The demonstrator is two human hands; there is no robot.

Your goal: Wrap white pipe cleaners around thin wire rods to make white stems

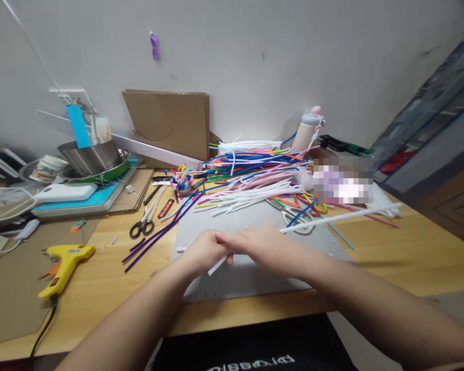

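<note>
Above the grey mat [201, 286], my left hand [206, 250] and my right hand [265, 250] meet, right fingers lying over the left fingertips. Both are closed around a long white pipe cleaner [344, 217]. Its long part reaches out to the right, and a short end pokes out below my left fingers. The grip itself is hidden behind the hands, and the right hand is smeared by motion. On the mat, the tip of another white stick [181, 250] shows left of my left hand. White-handled scissors [302, 225] lie just beyond my right hand.
Piled behind the mat are many coloured pipe cleaners [251, 165]. Purple pipe cleaners [162, 232], black-handled scissors [142, 228] and a yellow glue gun [65, 265] lie left. Cardboard [170, 121] leans on the wall; a bottle [307, 134] stands behind right.
</note>
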